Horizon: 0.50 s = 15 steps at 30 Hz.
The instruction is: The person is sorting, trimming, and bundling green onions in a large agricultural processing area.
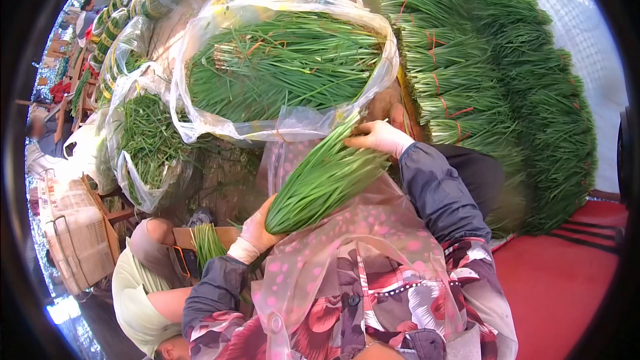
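A loose bunch of garlic chives (pixel 333 177) lies slantwise across my lap over a clear pink-spotted apron (pixel 360 240). My left hand (pixel 257 230) is wrapped round its lower left, leafy end. Near the pale stem ends, my right hand (pixel 381 139) grips the bunch with bent fingers. Both hands have a whitish covering at the wrist. Just beyond the bunch is a large open clear plastic bag (pixel 280 135), holding a heap of garlic chives (pixel 300 60). I cannot see a tie on the bunch in my hands.
Tied bundles of garlic chives (pixel 440 87) are stacked in rows at the right, beside a red surface (pixel 553 287). A smaller bag of loose greens (pixel 150 133) stands at the left. Below it are a woven crate (pixel 73 233) and another person in a light shirt (pixel 137 287).
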Available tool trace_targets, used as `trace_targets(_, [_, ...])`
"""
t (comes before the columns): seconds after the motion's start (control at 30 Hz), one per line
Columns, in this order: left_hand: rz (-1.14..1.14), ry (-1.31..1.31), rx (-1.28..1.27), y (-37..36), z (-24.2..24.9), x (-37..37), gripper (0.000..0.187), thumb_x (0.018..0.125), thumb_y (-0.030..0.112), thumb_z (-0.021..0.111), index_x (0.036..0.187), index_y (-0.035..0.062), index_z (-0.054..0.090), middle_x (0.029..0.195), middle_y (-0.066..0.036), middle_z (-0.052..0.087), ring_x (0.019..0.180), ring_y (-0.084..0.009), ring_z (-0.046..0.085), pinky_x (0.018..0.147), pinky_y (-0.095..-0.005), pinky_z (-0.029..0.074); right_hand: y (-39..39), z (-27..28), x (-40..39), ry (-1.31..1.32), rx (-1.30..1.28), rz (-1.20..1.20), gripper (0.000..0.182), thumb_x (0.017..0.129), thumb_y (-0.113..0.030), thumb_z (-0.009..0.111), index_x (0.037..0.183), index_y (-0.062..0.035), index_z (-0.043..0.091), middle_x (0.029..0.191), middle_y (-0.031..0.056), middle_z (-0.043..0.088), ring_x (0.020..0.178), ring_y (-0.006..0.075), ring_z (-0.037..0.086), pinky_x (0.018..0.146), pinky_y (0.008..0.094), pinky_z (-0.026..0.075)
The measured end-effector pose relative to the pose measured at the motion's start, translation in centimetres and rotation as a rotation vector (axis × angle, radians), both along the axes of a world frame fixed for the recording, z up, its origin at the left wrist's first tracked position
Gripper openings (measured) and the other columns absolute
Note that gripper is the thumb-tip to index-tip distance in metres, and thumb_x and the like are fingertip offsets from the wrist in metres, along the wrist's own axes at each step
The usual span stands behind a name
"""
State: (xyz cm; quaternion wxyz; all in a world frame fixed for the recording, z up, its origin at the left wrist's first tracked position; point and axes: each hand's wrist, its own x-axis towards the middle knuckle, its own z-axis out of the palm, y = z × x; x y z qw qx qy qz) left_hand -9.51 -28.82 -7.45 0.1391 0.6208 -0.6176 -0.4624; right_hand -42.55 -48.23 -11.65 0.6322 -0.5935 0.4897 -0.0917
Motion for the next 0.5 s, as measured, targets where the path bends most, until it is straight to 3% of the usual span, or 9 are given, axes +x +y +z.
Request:
trace_targets(0.1, [-0.1,-0.215,-0.032,-0.8,1.8,-0.2,0.087,0.07,0.023,0.081,0.142,0.0075,0.035,0.122,-0.014,0.06,0.111,-0.0258,0.06,0.094,-0.0326,0.047,0.2,-1.5,0.6,0.064,-0.024,-0.078,0.051,0.077,-0.045,0.07,0.109,-0.0052,0.07,0.099,0.0161,0.07,0.096,0.0249,0.065,0.086,0.0322,0.047])
trace_targets(0.17, [-0.159,-0.359,0.037,-1.0,2.5,-0.5,0.093,0.067,0.028,0.081,0.143,0.0092,0.032,0.123,-0.021,0.057,0.113,-0.036,0.056,0.092,-0.0376,0.048,0.8,-2.0,0.8,0.056,-0.018,-0.181,0.036,0.082,-0.039,0.065,0.1,-0.0084,0.073,0.09,0.015,0.071,0.093,0.026,0.066,0.092,0.0385,0.044])
trace_targets(0.2, [-0.159,-0.361,0.037,-1.3,2.8,-0.6,0.093,0.067,0.028,0.081,0.143,0.0092,0.032,0.123,-0.021,0.057,0.113,-0.036,0.056,0.092,-0.0376,0.048,1.1,-1.6,1.1,0.054,-0.017,-0.181,0.036,0.082,-0.039,0.065,0.1,-0.0084,0.073,0.09,0.015,0.071,0.093,0.026,0.066,0.092,0.0385,0.044])
trace_targets(0.27, [-0.147,-0.309,0.092,-1.5,3.4,-0.7,0.1,0.062,0.029,0.083,0.145,0.0095,0.029,0.124,-0.022,0.056,0.113,-0.0382,0.055,0.091,-0.0394,0.048,1.9,-1.0,1.7,0.478,-0.466,0.031,0.028,0.083,-0.035,0.063,0.092,-0.0112,0.074,0.088,0.0122,0.07,0.096,0.0263,0.065,0.1,0.0482,0.037])
trace_targets(0.3, [-0.146,-0.309,0.09,-1.6,3.4,-0.7,0.1,0.062,0.029,0.083,0.145,0.0095,0.029,0.124,-0.022,0.056,0.113,-0.0382,0.055,0.091,-0.0394,0.048,3.1,-0.4,1.8,0.484,-0.79,0.021,0.026,0.083,-0.035,0.061,0.086,-0.013,0.074,0.089,0.0092,0.07,0.101,0.026,0.062,0.105,0.0546,0.029])
trace_targets(0.33, [-0.144,-0.278,0.122,-1.8,3.3,-0.5,0.104,0.061,0.029,0.083,0.146,0.0091,0.027,0.125,-0.023,0.055,0.114,-0.0387,0.055,0.092,-0.0392,0.047,3.9,0.3,1.6,0.426,-0.84,0.018,0.023,0.083,-0.032,0.061,0.088,-0.0139,0.074,0.091,0.0064,0.07,0.108,0.027,0.059,0.107,0.0528,0.029])
trace_targets(0.4, [-0.14,-0.243,0.158,-1.6,2.8,0.0,0.107,0.059,0.029,0.083,0.147,0.0086,0.025,0.125,-0.023,0.055,0.114,-0.0391,0.054,0.092,-0.039,0.047,5.1,2.9,0.2,-0.042,-0.751,-0.143,0.022,0.086,-0.024,0.059,0.088,-0.0068,0.073,0.093,0.0095,0.07,0.104,0.0279,0.062,0.103,0.0501,0.036])
trace_targets(0.47, [-0.135,-0.105,0.12,-1.1,1.3,1.2,0.111,0.058,0.028,0.084,0.148,0.0077,0.021,0.127,-0.023,0.054,0.116,-0.0375,0.054,0.094,-0.0372,0.046,6.3,9.6,-2.0,-0.489,-0.047,-0.458,0.021,0.087,-0.015,0.058,0.084,0.0024,0.07,0.093,0.0138,0.07,0.099,0.027,0.064,0.096,0.0458,0.044])
trace_targets(0.5, [-0.135,-0.105,0.12,-0.6,0.0,1.8,0.111,0.058,0.028,0.084,0.148,0.0077,0.021,0.127,-0.023,0.054,0.116,-0.0375,0.054,0.094,-0.0372,0.046,6.8,10.6,-3.7,-0.565,-0.074,-0.415,0.021,0.087,-0.012,0.057,0.082,0.005,0.069,0.095,0.016,0.069,0.097,0.0263,0.065,0.093,0.0423,0.047])
